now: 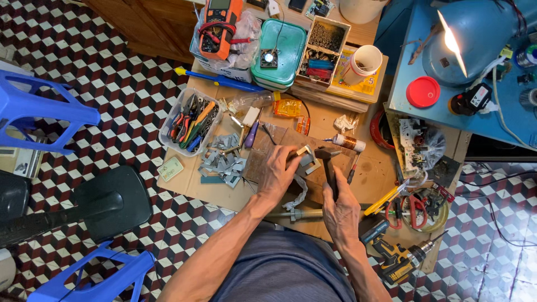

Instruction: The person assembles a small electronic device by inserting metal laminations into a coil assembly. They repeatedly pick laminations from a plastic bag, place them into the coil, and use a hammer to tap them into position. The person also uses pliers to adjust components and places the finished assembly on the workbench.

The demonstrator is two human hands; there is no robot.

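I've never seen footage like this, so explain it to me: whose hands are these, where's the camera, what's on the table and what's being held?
One picture, from a camera worn on a person's head, looking down at their own two hands. The left hand steadies a small metal piece on a board. The right hand grips a hammer, its head beside that piece. On the table lie grey metal strips, a tub of pliers, a green box, a cup and a drill.

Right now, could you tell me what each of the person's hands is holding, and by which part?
The right hand grips a hammer low on its handle. The left hand pins a small pale metal piece against the board with its fingertips.
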